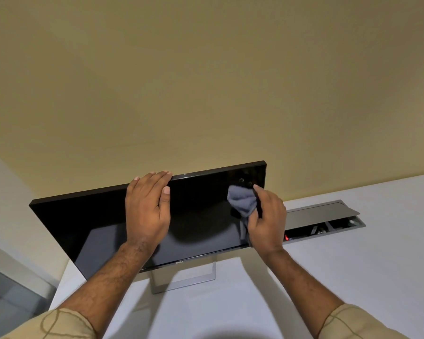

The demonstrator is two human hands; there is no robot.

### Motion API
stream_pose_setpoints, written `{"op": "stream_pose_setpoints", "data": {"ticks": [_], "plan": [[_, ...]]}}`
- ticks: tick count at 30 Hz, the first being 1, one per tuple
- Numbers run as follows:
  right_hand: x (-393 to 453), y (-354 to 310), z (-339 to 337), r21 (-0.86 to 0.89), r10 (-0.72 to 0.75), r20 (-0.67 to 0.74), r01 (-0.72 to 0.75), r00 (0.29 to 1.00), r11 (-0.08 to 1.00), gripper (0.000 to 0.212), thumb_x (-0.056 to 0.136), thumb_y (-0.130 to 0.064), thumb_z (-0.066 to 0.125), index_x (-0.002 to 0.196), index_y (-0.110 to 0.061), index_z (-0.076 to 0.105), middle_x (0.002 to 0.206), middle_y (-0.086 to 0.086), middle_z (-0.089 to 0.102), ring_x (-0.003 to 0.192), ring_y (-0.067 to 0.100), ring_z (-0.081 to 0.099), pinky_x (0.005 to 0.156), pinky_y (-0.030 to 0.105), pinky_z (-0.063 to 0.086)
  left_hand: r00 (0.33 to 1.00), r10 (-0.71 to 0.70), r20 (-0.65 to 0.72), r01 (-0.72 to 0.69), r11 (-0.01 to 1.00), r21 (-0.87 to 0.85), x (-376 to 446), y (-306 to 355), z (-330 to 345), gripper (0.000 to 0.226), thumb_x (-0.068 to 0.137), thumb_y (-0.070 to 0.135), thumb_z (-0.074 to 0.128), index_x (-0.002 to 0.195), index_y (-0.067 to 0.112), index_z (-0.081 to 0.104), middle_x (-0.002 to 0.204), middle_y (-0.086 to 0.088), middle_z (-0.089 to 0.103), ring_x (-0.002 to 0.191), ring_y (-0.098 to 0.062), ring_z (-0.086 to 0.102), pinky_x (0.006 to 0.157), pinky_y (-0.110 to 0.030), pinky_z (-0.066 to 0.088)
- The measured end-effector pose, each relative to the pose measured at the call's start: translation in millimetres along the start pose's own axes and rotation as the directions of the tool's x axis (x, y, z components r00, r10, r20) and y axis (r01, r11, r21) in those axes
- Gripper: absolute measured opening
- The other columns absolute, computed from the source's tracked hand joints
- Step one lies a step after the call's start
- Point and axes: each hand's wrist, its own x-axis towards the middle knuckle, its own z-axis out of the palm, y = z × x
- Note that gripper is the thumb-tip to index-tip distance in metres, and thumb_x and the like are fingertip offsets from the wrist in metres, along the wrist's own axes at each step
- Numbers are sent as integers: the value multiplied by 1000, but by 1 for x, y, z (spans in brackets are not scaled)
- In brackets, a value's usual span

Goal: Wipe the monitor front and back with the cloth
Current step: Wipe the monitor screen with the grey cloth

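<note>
A black flat monitor (83,221) stands on a silver frame stand (189,280) on a white desk, its dark screen facing me and switched off. My left hand (146,211) grips the monitor's top edge, fingers curled over the rim and thumb on the screen. My right hand (267,221) holds a crumpled grey cloth (242,201) pressed against the right part of the screen, below the top right corner. The monitor's back is hidden.
The white desk (365,277) extends to the right. Behind the monitor's right side, a grey cable hatch (323,212) in the desk is open, with cables and a red light inside. A beige wall rises behind. A floor area lies at the lower left.
</note>
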Motion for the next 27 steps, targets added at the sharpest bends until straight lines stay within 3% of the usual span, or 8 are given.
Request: {"op": "stream_pose_setpoints", "data": {"ticks": [3, 6, 9, 12, 16, 22, 24, 27], "plan": [[14, -29, 10, 63, -134, -46, 137, 990, 989, 49, 78, 4, 55, 125, -8, 65, 108, 12, 57, 95, 29, 53, 78, 40, 44, 1000, 7, -1, -7, 1000, 6, 0, -2, 0, 39, 100, 27, 37, 127, 17, 64, 128, 3, 64, 126, -18, 52, 115, -43, 27], [2, -48, 33, -33, -326, 114, 331, 939, 943, 54, 72, -4, 66, 125, -15, 66, 105, 11, 54, 86, 29, 49, 70, 35, 35, 1000, 13, 12, -13, 1000, 19, 1, -4, 0, 40, 101, 28, 36, 127, 17, 63, 129, 3, 64, 126, -18, 52, 115, -41, 27], [-36, -40, 51, -101, -474, 469, 579, 745, 809, 69, 64, -8, 72, 129, -24, 59, 109, 7, 54, 88, 26, 48, 70, 36, 36, 1000, 18, 18, -18, 1000, 21, 4, -5, 1, 39, 101, 28, 36, 127, 17, 63, 129, 3, 64, 125, -18, 53, 114, -42, 28], [-67, -14, 49, -158, -403, 678, 658, 614, 737, 80, 56, -15, 80, 129, -34, 55, 113, 1, 54, 94, 23, 50, 73, 36, 43, 1000, 24, 17, -25, 999, 30, 4, -6, 2, 38, 101, 27, 37, 127, 18, 63, 128, 4, 64, 125, -17, 52, 115, -41, 27], [-57, 6, 35, -188, -363, 613, 576, 702, 796, 72, 58, -15, 79, 126, -32, 60, 103, 2, 51, 84, 24, 48, 69, 35, 35, 1000, 4, 14, -4, 1000, 28, 5, -4, 2, 38, 101, 28, 36, 127, 18, 63, 128, 4, 64, 124, -17, 53, 115, -40, 27], [9, -34, 20, -96, -66, 49, 71, 997, 993, 62, 78, -10, 48, 139, -18, 53, 93, 10, 52, 82, 26, 47, 65, 35, 37, 1000, 10, -1, -10, 1000, 15, 4, -4, 3, 39, 101, 27, 37, 126, 17, 64, 127, 4, 65, 123, -18, 54, 114, -42, 29], [19, -55, 25, -128, -150, 5, 149, 989, 980, 65, 73, -12, 54, 137, -21, 53, 100, 12, 52, 86, 30, 49, 68, 37, 37, 1000, 10, -6, -10, 1000, 13, 4, -3, 4, 38, 100, 27, 38, 125, 17, 65, 126, 4, 65, 122, -18, 55, 113, -42, 29], [12, -68, 39, -232, -446, 206, 486, 871, 843, 70, 69, -16, 69, 136, -23, 53, 116, 9, 45, 93, 31, 51, 72, 39, 36, 1000, 24, 1, -24, 999, 24, 4, -5, 4, 38, 101, 27, 37, 126, 17, 64, 127, 3, 65, 123, -19, 54, 113, -42, 29]]}}
